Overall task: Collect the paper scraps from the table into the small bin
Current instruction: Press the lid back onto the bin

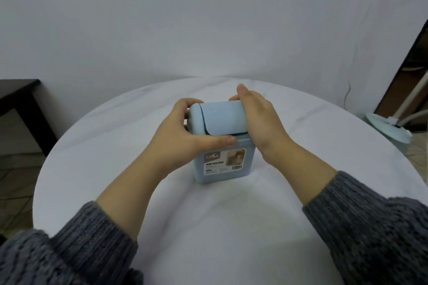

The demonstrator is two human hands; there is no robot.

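Observation:
A small light-blue bin point(222, 164) with a rounded swing lid point(222, 118) stands upright in the middle of the round table point(208, 227), its label facing me. My left hand point(183, 132) grips the lid's left end, thumb along the front below the flap and fingers curled behind. My right hand point(259, 118) grips the lid's right end, fingers over the top. No paper scraps show on the white tablecloth.
A dark wooden side table point(20, 102) stands at the left beyond the round table. A pale green lamp base point(386, 127) with a white stem sits at the right edge. A plain white wall lies behind.

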